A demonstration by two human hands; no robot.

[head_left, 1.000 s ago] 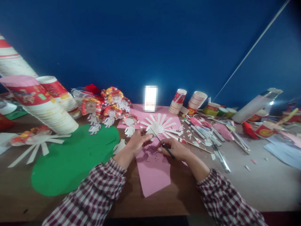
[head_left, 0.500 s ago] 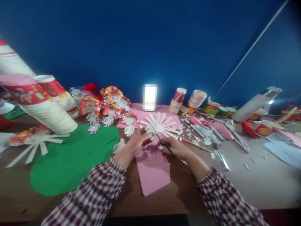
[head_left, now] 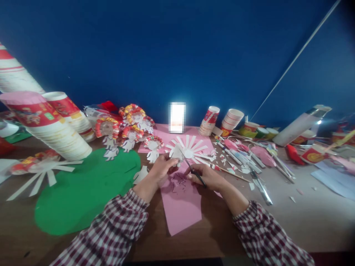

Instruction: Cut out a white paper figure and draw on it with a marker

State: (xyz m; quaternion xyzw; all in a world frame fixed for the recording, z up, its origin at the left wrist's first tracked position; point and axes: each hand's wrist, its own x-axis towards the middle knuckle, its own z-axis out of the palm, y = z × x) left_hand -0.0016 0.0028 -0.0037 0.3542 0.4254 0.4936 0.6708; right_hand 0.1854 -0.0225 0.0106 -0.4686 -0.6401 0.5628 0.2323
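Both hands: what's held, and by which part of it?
Left hand: white paper cutout, by its lower left edge. Right hand: thin tool, by its dark handle.

At the centre of the frame, a person in checked sleeves works over a brown worktop [head_left: 146, 236]. The left hand [head_left: 162, 166] pinches a small white paper piece [head_left: 176, 150]; the right hand [head_left: 206, 175] grips a slim, dark-handled tool [head_left: 199, 177], its tip at the paper. Just behind, white strips fan out like a sunburst [head_left: 201, 148]. A pink sheet [head_left: 183, 212] with dark marks lies below the hands. To the left are a rounded green sheet [head_left: 85, 195], white paper figures [head_left: 128, 144] with red-and-yellow rings, and, at the far left, tall leaning cup stacks [head_left: 66, 136]. Shorter cup stacks [head_left: 231, 120], pens [head_left: 233, 155] and paper scraps fill the right. A blue wall [head_left: 138, 48] spans the top.
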